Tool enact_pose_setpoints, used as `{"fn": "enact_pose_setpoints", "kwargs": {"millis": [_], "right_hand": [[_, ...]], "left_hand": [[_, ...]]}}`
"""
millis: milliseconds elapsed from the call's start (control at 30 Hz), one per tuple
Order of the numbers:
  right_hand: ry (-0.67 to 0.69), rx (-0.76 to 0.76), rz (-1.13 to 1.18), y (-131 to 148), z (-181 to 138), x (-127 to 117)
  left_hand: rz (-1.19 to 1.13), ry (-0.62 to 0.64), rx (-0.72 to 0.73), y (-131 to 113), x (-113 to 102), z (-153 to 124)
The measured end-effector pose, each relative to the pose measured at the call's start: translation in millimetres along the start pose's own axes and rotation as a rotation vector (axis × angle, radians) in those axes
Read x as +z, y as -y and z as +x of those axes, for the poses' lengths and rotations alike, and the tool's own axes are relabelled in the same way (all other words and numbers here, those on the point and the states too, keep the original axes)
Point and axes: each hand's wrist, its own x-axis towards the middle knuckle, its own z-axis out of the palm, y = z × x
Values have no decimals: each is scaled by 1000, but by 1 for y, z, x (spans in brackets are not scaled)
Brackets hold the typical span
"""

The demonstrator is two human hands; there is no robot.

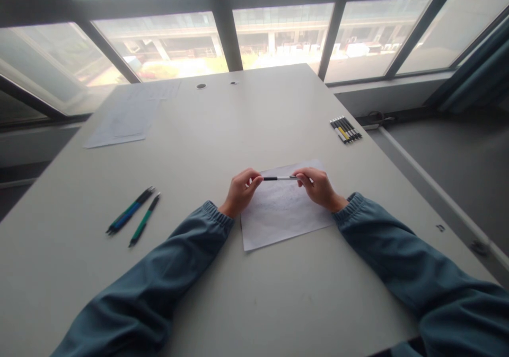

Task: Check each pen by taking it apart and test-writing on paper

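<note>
A black and white pen (277, 178) is stretched level between my two hands, above a sheet of paper (278, 224) with faint marks on it. My left hand (242, 190) pinches the dark end between thumb and fingers. At the other end, my right hand (318, 187) is closed on the white part, where a bit of dark clip shows. My fingertips cover both ends of the pen. The paper lies flat on the white table (199, 304), partly under my hands.
Green pens (145, 219) and a blue pen (133, 212) lie to the left. A row of several pens (345, 129), one yellow, sits near the right edge. More paper sheets (123, 115) lie far left. Two round holes, one a cable hole (201, 86), are at the back, before windows.
</note>
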Motion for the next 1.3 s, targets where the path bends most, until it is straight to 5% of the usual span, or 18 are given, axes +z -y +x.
{"fn": "enact_pose_setpoints", "kwargs": {"millis": [133, 333, 533, 733, 1000, 1300], "right_hand": [[13, 17, 30, -1, -1, 0], [93, 185, 141, 1, -1, -1], [-39, 443, 628, 11, 7, -1], [-102, 594, 926, 17, 15, 1], [-33, 747, 1203, 17, 19, -14], [-81, 808, 1174, 12, 19, -15]], "left_hand": [[-13, 81, -4, 2, -1, -1], [-4, 6, 113, 0, -2, -1], [8, -7, 98, 0, -1, -2], [-65, 151, 212, -1, -2, -4], [25, -37, 31, 1, -1, -4], [253, 13, 4, 15, -1, -1]]}}
